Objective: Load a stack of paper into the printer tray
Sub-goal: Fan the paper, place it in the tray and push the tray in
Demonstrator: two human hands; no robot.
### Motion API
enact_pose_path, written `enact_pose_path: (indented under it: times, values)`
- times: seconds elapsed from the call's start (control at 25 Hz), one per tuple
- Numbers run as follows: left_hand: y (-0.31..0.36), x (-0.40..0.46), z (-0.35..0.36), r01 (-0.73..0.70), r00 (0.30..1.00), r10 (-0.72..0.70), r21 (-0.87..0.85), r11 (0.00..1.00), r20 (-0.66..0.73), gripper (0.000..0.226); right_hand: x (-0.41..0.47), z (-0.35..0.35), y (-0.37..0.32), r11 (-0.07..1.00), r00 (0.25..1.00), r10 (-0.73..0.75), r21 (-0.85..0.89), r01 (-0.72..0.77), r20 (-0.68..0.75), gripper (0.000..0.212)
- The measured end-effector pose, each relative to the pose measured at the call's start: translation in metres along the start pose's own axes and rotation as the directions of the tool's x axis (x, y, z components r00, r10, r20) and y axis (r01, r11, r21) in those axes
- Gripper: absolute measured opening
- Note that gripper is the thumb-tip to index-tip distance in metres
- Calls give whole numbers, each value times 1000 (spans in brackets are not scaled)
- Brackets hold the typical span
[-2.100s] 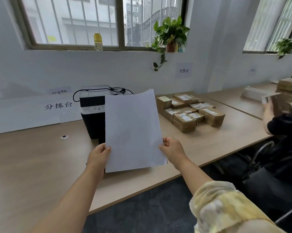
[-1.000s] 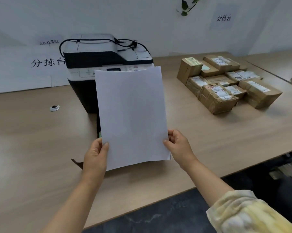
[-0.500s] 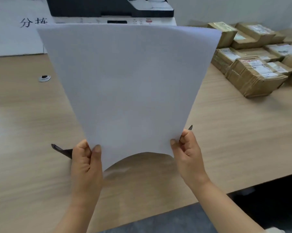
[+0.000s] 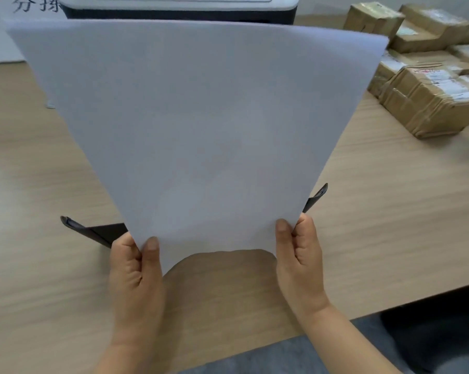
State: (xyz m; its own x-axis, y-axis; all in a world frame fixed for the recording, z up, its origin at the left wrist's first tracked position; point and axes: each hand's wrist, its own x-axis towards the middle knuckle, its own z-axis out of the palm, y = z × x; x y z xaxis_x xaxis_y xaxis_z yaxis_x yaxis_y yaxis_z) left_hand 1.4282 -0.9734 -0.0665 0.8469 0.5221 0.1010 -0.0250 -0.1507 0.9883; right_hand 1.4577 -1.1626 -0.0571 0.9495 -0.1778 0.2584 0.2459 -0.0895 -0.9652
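A white paper stack fills the middle of the view, held upright and slightly bowed at its near edge. My left hand pinches its lower left corner and my right hand pinches its lower right corner. Behind the top edge, the black and white printer shows only as a strip. The two black corners of the pulled-out printer tray stick out on either side beneath the paper; the tray's inside is hidden.
The wooden table runs left to right, with its front edge near my forearms. Several taped brown parcels lie at the right back. A white wall sign with characters is at the top left.
My view has dropped and closed in on the printer over the frames. The paper now looms larger and covers the tray, with both hands still on its lower corners.
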Motion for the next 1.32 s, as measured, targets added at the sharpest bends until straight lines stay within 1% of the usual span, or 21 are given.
enact_pose_path:
  times: [0.08,0.12,0.16,0.24,0.28,0.32,0.4,0.56,0.72,0.84,0.92,0.96,1.04,1.16,1.24,1.32]
  values:
    - [4,2,-1,-48,999,48,0,999,3,32,1,0,-3,1000,1000,-1,25,1,-10,17]
    - [8,3,-2,-71,997,71,1,997,5,35,2,0,-4,999,1000,-4,36,4,-15,15]
    - [10,4,-2,-79,997,79,2,997,5,31,3,0,-5,999,1000,-7,40,8,-20,15]
    - [6,3,-1,-56,998,55,20,998,8,9,1,1,-4,1000,1000,-9,25,10,-19,14]
    - [4,1,0,-25,1000,25,31,999,10,11,0,2,-2,1000,1000,-4,14,4,-14,15]
    - [0,0,1,-2,1000,1,46,999,14,18,-3,3,0,1000,1000,4,5,-4,-6,15]
    - [-2,-2,0,10,1000,-10,69,998,7,23,-7,4,2,1000,1000,4,-4,-4,4,16]
    - [3,0,-1,-22,999,25,76,997,-39,26,-5,5,2,999,1000,-16,-45,15,-5,17]
    - [2,-2,-1,-36,999,37,109,993,-4,31,-10,9,9,998,1000,1,-61,-2,-10,15]
    - [0,1,-3,-66,998,66,107,992,-2,34,-8,7,9,998,1000,-24,-54,24,-1,13]
    - [-3,2,-5,-40,999,37,117,992,30,30,-9,7,11,998,1000,-24,-66,24,8,12]
    - [-3,2,-5,-15,999,8,134,991,51,29,-10,6,13,997,1000,-3,-78,4,13,16]
    - [-5,2,-6,18,997,-31,171,985,74,29,-12,6,17,989,999,46,-141,-43,17,33]
    - [-7,2,-8,65,994,-80,183,981,74,27,-12,4,21,959,998,64,-277,-65,-11,44]
    - [-4,0,-9,90,993,-104,186,978,63,27,-13,2,18,945,998,50,-321,-56,-29,43]
    - [2,-4,-9,105,993,-114,183,977,40,25,-13,-1,13,944,999,32,-329,-40,-30,36]
